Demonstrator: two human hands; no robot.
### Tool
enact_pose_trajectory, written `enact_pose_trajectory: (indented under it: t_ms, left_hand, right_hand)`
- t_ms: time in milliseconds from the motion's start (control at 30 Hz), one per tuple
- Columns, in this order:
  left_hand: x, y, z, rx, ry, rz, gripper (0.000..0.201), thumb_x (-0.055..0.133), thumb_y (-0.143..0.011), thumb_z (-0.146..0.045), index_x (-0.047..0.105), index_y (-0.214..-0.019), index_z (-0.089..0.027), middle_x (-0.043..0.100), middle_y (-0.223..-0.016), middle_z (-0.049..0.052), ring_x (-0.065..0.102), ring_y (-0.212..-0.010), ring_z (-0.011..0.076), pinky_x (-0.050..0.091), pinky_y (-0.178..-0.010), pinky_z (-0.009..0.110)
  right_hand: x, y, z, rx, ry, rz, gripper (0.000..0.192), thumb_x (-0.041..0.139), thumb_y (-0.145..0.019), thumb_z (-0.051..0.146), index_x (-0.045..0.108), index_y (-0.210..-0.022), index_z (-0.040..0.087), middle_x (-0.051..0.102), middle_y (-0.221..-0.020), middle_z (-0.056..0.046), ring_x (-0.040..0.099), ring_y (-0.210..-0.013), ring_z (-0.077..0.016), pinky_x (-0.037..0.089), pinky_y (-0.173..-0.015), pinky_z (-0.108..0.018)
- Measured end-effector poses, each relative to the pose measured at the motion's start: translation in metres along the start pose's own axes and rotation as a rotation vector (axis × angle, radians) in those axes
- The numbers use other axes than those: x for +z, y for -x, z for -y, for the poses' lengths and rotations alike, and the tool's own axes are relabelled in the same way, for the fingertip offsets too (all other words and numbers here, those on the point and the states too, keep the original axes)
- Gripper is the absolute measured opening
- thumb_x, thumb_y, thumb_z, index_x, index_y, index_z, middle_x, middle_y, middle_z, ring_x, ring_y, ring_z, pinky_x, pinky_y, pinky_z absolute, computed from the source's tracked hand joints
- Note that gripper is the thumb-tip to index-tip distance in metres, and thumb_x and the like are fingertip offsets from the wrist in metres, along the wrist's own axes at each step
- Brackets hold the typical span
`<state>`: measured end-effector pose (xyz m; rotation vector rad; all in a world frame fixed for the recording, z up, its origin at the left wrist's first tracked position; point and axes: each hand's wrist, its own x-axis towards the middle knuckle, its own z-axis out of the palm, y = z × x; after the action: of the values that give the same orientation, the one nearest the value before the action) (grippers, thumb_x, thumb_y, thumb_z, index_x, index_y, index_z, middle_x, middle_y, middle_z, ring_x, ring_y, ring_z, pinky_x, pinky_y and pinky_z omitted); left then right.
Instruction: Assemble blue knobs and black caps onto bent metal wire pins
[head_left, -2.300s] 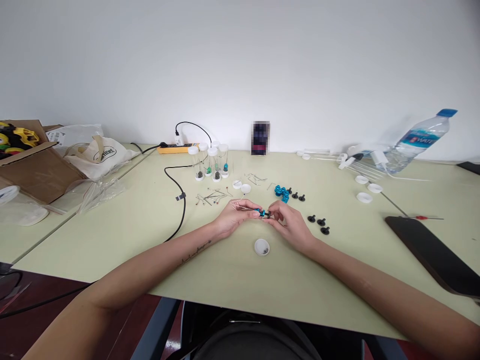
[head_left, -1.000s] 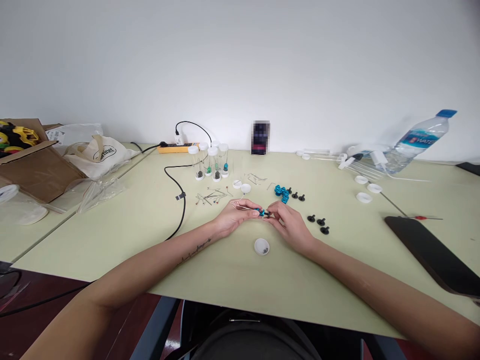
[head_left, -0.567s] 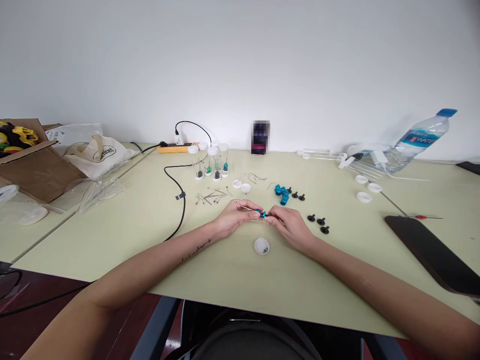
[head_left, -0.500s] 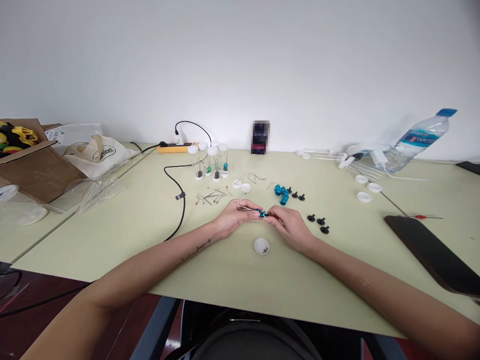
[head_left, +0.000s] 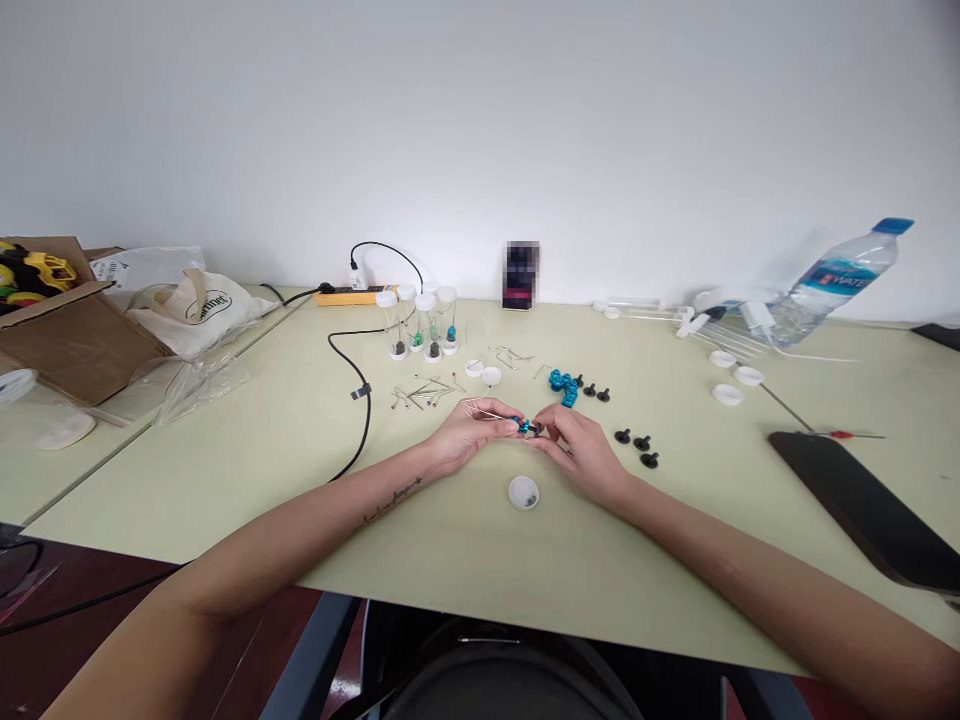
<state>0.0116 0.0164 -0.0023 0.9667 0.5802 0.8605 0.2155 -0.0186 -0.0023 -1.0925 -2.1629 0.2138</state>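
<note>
Both my hands meet at the middle of the pale green table (head_left: 225,470). My left hand (head_left: 469,435) pinches a small blue metal part (head_left: 525,427) and also holds a thin metal key that sticks out to the left. My right hand (head_left: 577,448) grips the same blue part from the right with its fingertips. Just in front of the hands lies a small white cap (head_left: 523,492) with tiny dark bits in it. A heap of blue parts (head_left: 562,384) lies behind the right hand.
Black knobs (head_left: 637,445) lie to the right. Several clear vials (head_left: 421,325), white lids (head_left: 484,372) and loose metal keys (head_left: 424,395) sit behind. A black cable (head_left: 365,400), power strip, cardboard box (head_left: 67,330), bag, water bottle (head_left: 832,280) and dark tablet (head_left: 862,505) ring the table.
The hands stay together on the blue part; the right fingers shift slightly around it, closing over it and then drawing back a little. Nothing else moved.
</note>
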Motion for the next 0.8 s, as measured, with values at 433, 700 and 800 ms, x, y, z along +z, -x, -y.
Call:
enact_pose_trajectory:
  t_ms: [433,700,800]
  left_hand:
    - [0.0010,-0.0006,-0.0002,0.005,-0.008,0.002,0.029,0.087,-0.057,-0.020,0.073,-0.081,-0.011,0.072,-0.080,0.006,0.067,-0.077,0.0156,0.050,-0.082,0.032]
    - [-0.0007,-0.0012,0.0007,0.002,0.000,-0.010,0.029,0.086,-0.058,-0.021,0.072,-0.081,-0.012,0.072,-0.080,0.005,0.067,-0.077,0.0168,0.049,-0.081,0.033]
    - [-0.0003,-0.0011,0.0003,0.005,0.001,-0.007,0.028,0.087,-0.057,-0.020,0.072,-0.080,-0.011,0.072,-0.079,0.005,0.067,-0.077,0.0160,0.049,-0.082,0.033]
  right_hand:
    - [-0.0004,-0.0009,0.0001,-0.005,0.032,0.047,0.026,0.044,-0.098,0.037,0.049,-0.078,0.021,0.055,-0.068,-0.001,0.052,-0.062,-0.0161,0.040,-0.058,-0.028]
    - [0.0000,-0.0003,0.0011,0.002,0.022,0.006,0.015,0.048,-0.097,0.033,0.050,-0.088,0.021,0.059,-0.078,-0.003,0.055,-0.070,-0.0171,0.043,-0.060,-0.028]
    - [0.0002,0.0001,0.0008,0.014,0.025,0.022,0.018,0.048,-0.097,0.035,0.050,-0.085,0.021,0.059,-0.075,-0.003,0.054,-0.067,-0.0167,0.042,-0.059,-0.028]
